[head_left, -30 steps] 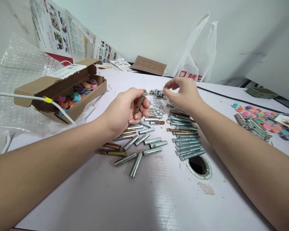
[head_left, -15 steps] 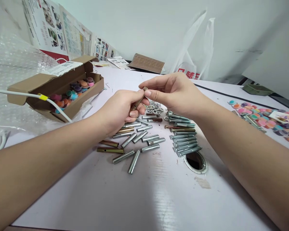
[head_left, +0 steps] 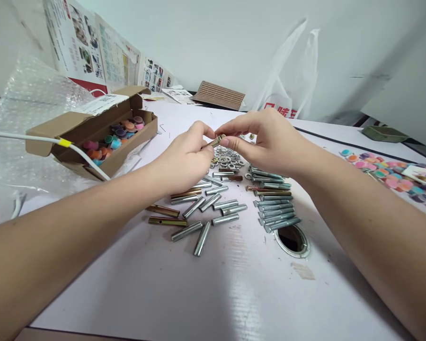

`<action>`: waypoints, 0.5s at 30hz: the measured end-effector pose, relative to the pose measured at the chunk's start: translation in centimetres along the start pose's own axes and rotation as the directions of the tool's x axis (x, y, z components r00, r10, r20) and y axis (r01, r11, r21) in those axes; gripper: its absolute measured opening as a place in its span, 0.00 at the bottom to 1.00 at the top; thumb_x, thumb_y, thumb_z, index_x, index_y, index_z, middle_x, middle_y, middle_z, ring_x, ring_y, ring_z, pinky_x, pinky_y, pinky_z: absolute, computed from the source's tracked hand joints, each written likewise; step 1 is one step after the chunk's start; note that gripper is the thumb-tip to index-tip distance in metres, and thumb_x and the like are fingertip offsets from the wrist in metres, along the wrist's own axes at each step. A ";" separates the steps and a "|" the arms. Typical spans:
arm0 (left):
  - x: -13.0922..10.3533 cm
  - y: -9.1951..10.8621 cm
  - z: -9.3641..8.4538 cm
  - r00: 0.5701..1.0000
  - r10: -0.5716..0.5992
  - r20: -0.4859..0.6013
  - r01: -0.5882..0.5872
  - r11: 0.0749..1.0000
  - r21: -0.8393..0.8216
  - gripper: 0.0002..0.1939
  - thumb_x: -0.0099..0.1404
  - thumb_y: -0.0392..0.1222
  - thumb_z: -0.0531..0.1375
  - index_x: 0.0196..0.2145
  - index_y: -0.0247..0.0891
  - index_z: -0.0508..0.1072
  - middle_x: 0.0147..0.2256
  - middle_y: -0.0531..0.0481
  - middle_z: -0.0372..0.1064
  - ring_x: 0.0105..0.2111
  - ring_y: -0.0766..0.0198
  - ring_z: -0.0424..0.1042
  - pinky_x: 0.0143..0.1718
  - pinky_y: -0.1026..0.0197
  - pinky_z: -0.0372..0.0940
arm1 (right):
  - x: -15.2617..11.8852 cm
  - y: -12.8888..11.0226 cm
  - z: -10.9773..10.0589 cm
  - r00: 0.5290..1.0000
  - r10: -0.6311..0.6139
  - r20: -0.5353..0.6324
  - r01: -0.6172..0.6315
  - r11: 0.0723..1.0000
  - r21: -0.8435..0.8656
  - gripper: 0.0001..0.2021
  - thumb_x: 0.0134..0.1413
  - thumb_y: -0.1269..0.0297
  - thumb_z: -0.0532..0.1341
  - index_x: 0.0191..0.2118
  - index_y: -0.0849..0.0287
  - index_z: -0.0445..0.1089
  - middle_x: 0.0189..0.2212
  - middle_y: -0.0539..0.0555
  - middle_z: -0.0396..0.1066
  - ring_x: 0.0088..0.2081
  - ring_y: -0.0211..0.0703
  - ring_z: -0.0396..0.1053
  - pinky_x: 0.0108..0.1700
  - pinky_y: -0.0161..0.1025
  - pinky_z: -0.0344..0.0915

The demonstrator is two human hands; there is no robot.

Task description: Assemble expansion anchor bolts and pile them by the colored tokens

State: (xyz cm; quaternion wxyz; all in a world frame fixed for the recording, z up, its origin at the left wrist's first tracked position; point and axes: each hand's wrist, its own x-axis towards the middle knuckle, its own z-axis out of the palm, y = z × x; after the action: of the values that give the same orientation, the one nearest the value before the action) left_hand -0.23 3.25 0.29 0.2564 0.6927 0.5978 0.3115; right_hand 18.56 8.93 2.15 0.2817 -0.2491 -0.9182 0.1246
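Observation:
Above the table, my left hand (head_left: 193,154) is closed round a brass-coloured metal sleeve (head_left: 212,143), tilted up toward the right. Thumb and fingers of my right hand (head_left: 259,135) pinch its upper end, where a small bolt head or nut shows; I cannot tell which. Below my hands lie loose silver metal sleeves (head_left: 200,239) and a few brass-coloured ones (head_left: 166,221). A pile of washers (head_left: 229,158) sits just behind them. Under my right hand, several bolts (head_left: 275,208) lie in a row, heads to the left.
An open cardboard box (head_left: 119,158) of small coloured pots stands at left, with bubble wrap (head_left: 39,94) and a white cable (head_left: 21,136) beside it. A round cable hole (head_left: 308,246) pierces the table. More coloured pots (head_left: 394,173) lie right; a plastic bag (head_left: 284,80) stands behind.
The sleeve has turned flatter and its upper end points more to the right. My left fingers have shifted up along it. The view has moved slightly left.

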 end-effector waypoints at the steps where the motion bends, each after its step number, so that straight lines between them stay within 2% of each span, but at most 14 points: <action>1: 0.1 -0.1 -0.1 1.000 -0.006 -0.025 0.005 0.999 -0.031 0.12 0.69 0.41 0.51 0.49 0.43 0.64 0.27 0.54 0.65 0.24 0.64 0.59 0.26 0.60 0.53 | 0.0 -0.1 0.1 1.000 -0.017 -0.002 0.017 1.000 0.023 0.08 0.61 0.64 0.62 0.41 0.57 0.80 0.38 0.53 0.79 0.39 0.44 0.73 0.42 0.41 0.67; 3: 0.2 -0.2 -0.2 0.994 -0.002 -0.106 -0.003 0.999 -0.047 0.07 0.70 0.43 0.49 0.40 0.41 0.65 0.27 0.52 0.63 0.26 0.63 0.60 0.29 0.59 0.54 | 0.0 -0.4 0.3 0.999 -0.033 0.000 0.033 0.998 0.061 0.09 0.61 0.63 0.63 0.42 0.57 0.80 0.40 0.53 0.79 0.40 0.44 0.73 0.43 0.41 0.67; 6: 0.3 0.0 -0.2 0.983 0.047 -0.180 -0.043 0.999 0.026 0.19 0.73 0.49 0.46 0.26 0.40 0.61 0.25 0.50 0.61 0.28 0.62 0.61 0.32 0.57 0.54 | 0.0 -1.4 0.6 0.999 -0.039 0.012 0.039 0.999 -0.030 0.11 0.63 0.59 0.61 0.37 0.59 0.78 0.33 0.54 0.76 0.35 0.42 0.70 0.38 0.40 0.62; 8: 0.3 0.1 -0.1 0.982 0.083 -0.170 -0.075 0.996 0.054 0.25 0.75 0.52 0.42 0.23 0.41 0.59 0.22 0.49 0.60 0.27 0.61 0.61 0.33 0.56 0.54 | 0.1 -2.0 0.8 0.999 -0.025 0.033 0.031 0.981 -0.194 0.19 0.67 0.55 0.56 0.28 0.60 0.72 0.23 0.53 0.69 0.28 0.40 0.62 0.32 0.40 0.55; 10: 0.2 0.1 -0.1 0.984 0.094 -0.153 -0.088 0.995 0.045 0.29 0.75 0.58 0.37 0.22 0.41 0.58 0.21 0.49 0.59 0.26 0.62 0.59 0.32 0.56 0.54 | 0.0 -2.4 1.0 0.997 0.003 0.081 0.022 0.952 -0.307 0.26 0.70 0.53 0.51 0.22 0.60 0.65 0.18 0.52 0.59 0.24 0.38 0.55 0.30 0.41 0.48; 12: 0.2 0.1 -0.1 0.985 0.087 -0.146 -0.084 0.996 0.029 0.33 0.74 0.63 0.33 0.21 0.40 0.58 0.21 0.49 0.59 0.25 0.62 0.59 0.32 0.56 0.54 | -0.1 -2.6 1.1 0.995 0.029 0.094 0.000 0.956 -0.294 0.26 0.71 0.51 0.49 0.24 0.61 0.65 0.19 0.51 0.59 0.23 0.37 0.55 0.30 0.40 0.47; 15: 0.1 -0.1 -0.3 0.988 0.079 -0.130 -0.080 0.997 0.002 0.35 0.73 0.65 0.31 0.23 0.40 0.61 0.21 0.50 0.58 0.25 0.62 0.62 0.31 0.58 0.53 | -0.2 -2.7 0.9 1.000 0.006 0.029 -0.002 0.987 -0.160 0.16 0.68 0.52 0.55 0.39 0.61 0.70 0.30 0.53 0.70 0.30 0.39 0.64 0.34 0.38 0.53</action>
State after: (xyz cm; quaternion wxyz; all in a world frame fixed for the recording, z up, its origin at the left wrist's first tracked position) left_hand -0.49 3.33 0.46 0.2052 0.6938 0.5847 0.3668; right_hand 17.18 6.46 2.33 0.2469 -0.2708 -0.9288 0.0546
